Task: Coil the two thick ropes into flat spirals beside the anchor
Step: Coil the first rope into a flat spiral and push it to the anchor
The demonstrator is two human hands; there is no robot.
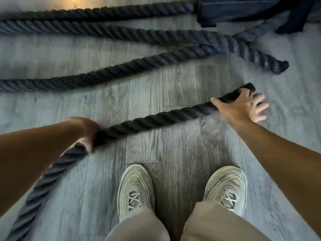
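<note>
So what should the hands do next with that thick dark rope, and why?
Probably curl the thick dark twisted rope's end inward: the right hand lies open on it, the left hand grips the rope farther back, and it lies straight on the grey wood-look floor.

Grey wood-plank floor [182, 80] below me: thick dark ropes [111, 32] lie stretched across it, dark anchor base [243, 9] top right, my two pale sneakers [135, 188] planted near.
</note>
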